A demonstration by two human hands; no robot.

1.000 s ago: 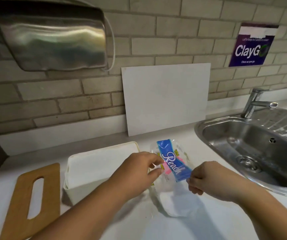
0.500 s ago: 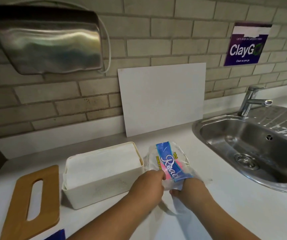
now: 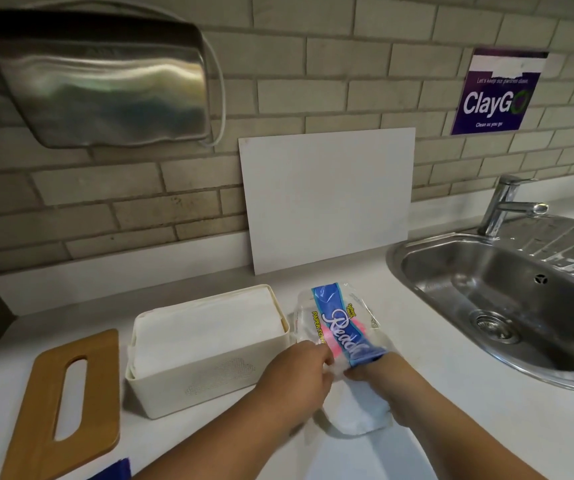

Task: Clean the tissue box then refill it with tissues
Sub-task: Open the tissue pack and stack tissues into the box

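Head view, counter scene. The tissue box (image 3: 205, 355) sits at lower centre-left of the frame, open and already showing a white stack inside. Its long axis runs left to right, rising slightly toward the right. Its wooden lid (image 3: 70, 403) lies flat at lower left, just beside the box and apart from it.

The wrapper (image 3: 341, 323), clear plastic with a blue band, lies right of the box, its long axis pointing away from me toward the wall. My left hand (image 3: 296, 375) pinches the wrapper's near end with curled fingers. My right hand (image 3: 382, 370) closes on the same end from the right, its fingertips hidden beneath the plastic. A white wad of tissues (image 3: 358, 410) shows just below both hands.

The box lies directly left of the fingers, and the left hand is the nearer one. I judge any transfer runs leftward over the box's short right wall.

A second ago the hands held the wrapper from opposite sides, well apart. Now they meet at its near end, and more tissue is exposed. Box and lid are unmoved.
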